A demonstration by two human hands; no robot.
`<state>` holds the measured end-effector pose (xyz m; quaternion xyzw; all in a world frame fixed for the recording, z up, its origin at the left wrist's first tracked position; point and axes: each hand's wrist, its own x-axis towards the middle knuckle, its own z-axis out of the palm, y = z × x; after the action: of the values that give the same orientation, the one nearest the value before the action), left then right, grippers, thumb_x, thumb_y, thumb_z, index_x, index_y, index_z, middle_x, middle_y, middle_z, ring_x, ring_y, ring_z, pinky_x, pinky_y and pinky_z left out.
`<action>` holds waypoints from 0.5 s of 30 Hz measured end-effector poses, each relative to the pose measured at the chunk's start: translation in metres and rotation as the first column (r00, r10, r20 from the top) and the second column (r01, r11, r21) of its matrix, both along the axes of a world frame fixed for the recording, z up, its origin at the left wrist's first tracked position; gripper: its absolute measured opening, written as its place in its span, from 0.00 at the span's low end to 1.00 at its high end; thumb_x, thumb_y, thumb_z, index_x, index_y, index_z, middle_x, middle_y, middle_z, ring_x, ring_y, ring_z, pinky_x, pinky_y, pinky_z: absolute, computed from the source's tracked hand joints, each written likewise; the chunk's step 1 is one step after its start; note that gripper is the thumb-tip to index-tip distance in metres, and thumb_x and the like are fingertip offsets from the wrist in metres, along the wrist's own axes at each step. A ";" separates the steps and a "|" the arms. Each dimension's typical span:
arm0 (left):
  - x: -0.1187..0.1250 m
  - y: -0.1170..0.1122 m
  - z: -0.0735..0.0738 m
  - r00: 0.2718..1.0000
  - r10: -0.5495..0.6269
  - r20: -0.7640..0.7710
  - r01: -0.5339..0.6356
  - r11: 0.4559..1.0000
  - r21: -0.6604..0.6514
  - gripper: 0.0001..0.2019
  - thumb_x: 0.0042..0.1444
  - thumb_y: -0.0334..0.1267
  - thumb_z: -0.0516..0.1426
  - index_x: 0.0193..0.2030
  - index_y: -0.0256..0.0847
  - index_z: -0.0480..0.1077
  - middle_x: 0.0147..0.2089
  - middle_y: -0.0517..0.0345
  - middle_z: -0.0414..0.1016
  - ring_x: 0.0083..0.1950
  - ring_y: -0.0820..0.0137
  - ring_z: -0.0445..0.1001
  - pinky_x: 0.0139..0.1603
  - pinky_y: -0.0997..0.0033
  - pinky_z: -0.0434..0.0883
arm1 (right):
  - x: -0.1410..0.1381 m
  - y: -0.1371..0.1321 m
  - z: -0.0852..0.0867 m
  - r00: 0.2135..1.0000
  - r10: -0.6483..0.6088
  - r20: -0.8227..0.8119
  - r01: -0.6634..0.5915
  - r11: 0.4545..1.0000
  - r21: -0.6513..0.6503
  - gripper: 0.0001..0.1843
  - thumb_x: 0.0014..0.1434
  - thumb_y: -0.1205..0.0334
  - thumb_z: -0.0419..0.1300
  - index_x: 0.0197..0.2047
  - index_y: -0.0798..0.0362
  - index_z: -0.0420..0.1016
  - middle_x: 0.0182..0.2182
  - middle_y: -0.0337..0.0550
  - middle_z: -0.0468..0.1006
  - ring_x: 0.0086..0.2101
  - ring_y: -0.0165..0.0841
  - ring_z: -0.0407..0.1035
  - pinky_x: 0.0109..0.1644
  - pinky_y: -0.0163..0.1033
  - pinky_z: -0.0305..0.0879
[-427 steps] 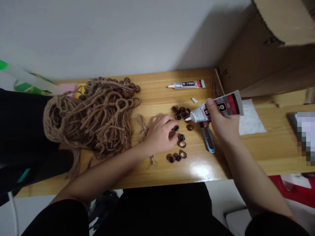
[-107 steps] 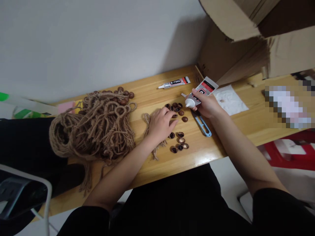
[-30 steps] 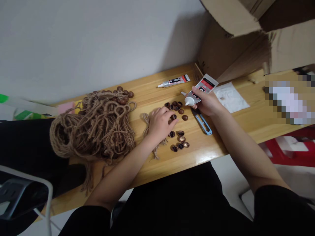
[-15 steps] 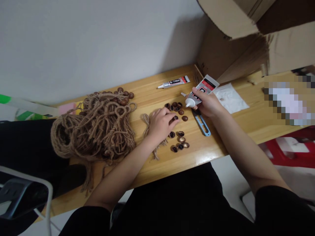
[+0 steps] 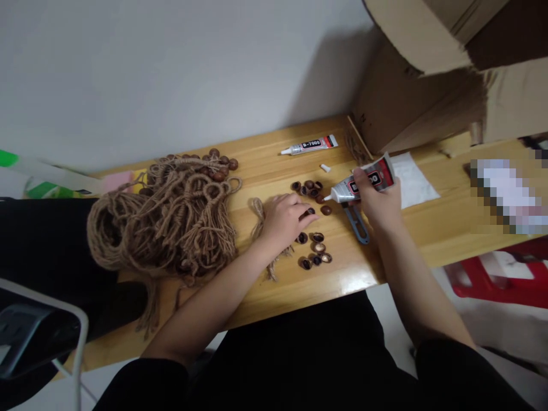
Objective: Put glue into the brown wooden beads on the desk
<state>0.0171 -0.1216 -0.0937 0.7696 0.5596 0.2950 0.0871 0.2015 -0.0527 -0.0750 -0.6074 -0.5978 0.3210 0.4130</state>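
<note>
Currently, right hand [image 5: 380,202] with grip round a glue tube [image 5: 374,178], left hand [image 5: 283,220] pinching a brown shell [image 5: 310,211]

Looks smooth on the gripped tube [image 5: 377,176], glossy wood on the table [image 5: 274,297] below, rough and matt on the rope [image 5: 180,220] leftward.

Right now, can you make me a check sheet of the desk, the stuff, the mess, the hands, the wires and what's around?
Surface: wooden desk, shiny near the front edge.
Work things: glue tube, its nozzle close to brown shells.
Clutter: rope pile, second glue tube, small white cap, blue tool, white packet.
Left hand: touching or holding one shell; can't tell which.
Right hand: holding the glue tube.
Cables: white cord or pipe, lower left; can't tell which.
Surroundings: open cardboard box at right, pale wall behind.
</note>
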 end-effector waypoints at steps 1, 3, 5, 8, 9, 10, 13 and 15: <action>0.000 0.000 0.000 1.000 0.001 0.004 -0.001 1.000 -0.006 0.11 0.52 0.46 0.63 0.33 0.40 0.78 0.31 0.57 0.75 0.34 0.67 0.71 0.38 0.65 0.66 | 0.000 -0.001 -0.002 0.999 0.038 0.026 -0.038 0.999 0.012 0.23 0.56 0.44 0.55 0.21 0.52 0.61 0.15 0.38 0.64 0.17 0.28 0.61 0.21 0.37 0.56; 0.000 0.000 0.000 1.000 0.002 0.006 -0.002 1.000 -0.017 0.11 0.51 0.46 0.63 0.34 0.40 0.78 0.30 0.56 0.75 0.34 0.67 0.71 0.37 0.65 0.66 | -0.002 -0.002 -0.003 0.988 0.130 0.089 -0.136 0.988 0.075 0.23 0.57 0.46 0.55 0.19 0.52 0.60 0.14 0.37 0.63 0.17 0.26 0.59 0.21 0.36 0.54; 0.000 0.001 -0.001 1.000 0.002 0.005 -0.001 1.000 -0.021 0.12 0.51 0.46 0.63 0.33 0.40 0.78 0.30 0.55 0.75 0.33 0.67 0.71 0.36 0.65 0.66 | -0.004 -0.004 0.000 0.956 0.211 0.205 -0.245 0.956 0.159 0.22 0.58 0.50 0.54 0.17 0.53 0.59 0.13 0.36 0.61 0.17 0.25 0.57 0.22 0.35 0.51; 0.000 0.001 -0.001 1.000 -0.004 0.011 0.004 1.000 -0.016 0.12 0.51 0.47 0.62 0.32 0.39 0.78 0.30 0.55 0.75 0.32 0.67 0.71 0.35 0.66 0.67 | -0.007 -0.007 0.007 0.912 0.256 0.320 -0.338 0.912 0.233 0.22 0.59 0.54 0.52 0.17 0.53 0.58 0.13 0.36 0.60 0.16 0.24 0.54 0.23 0.34 0.49; 0.000 0.001 -0.001 1.000 -0.004 0.012 0.004 1.000 -0.013 0.12 0.51 0.48 0.62 0.32 0.39 0.78 0.29 0.55 0.75 0.32 0.68 0.71 0.35 0.66 0.67 | -0.007 -0.008 0.009 0.905 0.255 0.341 -0.349 0.903 0.250 0.22 0.59 0.54 0.51 0.17 0.53 0.57 0.13 0.36 0.59 0.16 0.23 0.53 0.23 0.34 0.49; 0.000 0.001 -0.001 1.000 -0.001 0.012 0.001 1.000 -0.009 0.12 0.51 0.48 0.62 0.32 0.39 0.78 0.29 0.55 0.75 0.32 0.68 0.71 0.35 0.66 0.67 | -0.008 -0.008 0.010 0.899 0.249 0.359 -0.356 0.895 0.269 0.22 0.59 0.54 0.51 0.17 0.53 0.57 0.13 0.35 0.59 0.16 0.23 0.52 0.23 0.33 0.48; 0.000 0.001 -0.001 1.000 0.001 0.012 -0.001 1.000 0.002 0.12 0.51 0.47 0.63 0.32 0.40 0.78 0.28 0.56 0.75 0.31 0.68 0.71 0.35 0.67 0.67 | -0.007 -0.009 0.011 0.889 0.223 0.400 -0.363 0.877 0.316 0.22 0.59 0.54 0.50 0.16 0.52 0.55 0.12 0.35 0.58 0.16 0.23 0.51 0.22 0.33 0.47; 0.000 0.001 -0.001 1.000 -0.003 0.017 0.003 1.000 0.004 0.12 0.51 0.47 0.63 0.32 0.39 0.78 0.29 0.56 0.75 0.31 0.68 0.71 0.35 0.67 0.67 | -0.006 -0.009 0.010 0.889 0.214 0.405 -0.357 0.878 0.320 0.22 0.60 0.54 0.50 0.17 0.52 0.56 0.12 0.36 0.59 0.16 0.23 0.52 0.23 0.33 0.48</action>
<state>0.0170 -0.1209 -0.0948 0.7680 0.5572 0.3024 0.0909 0.1953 -0.0613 -0.0647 -0.4657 -0.7983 0.1394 0.3556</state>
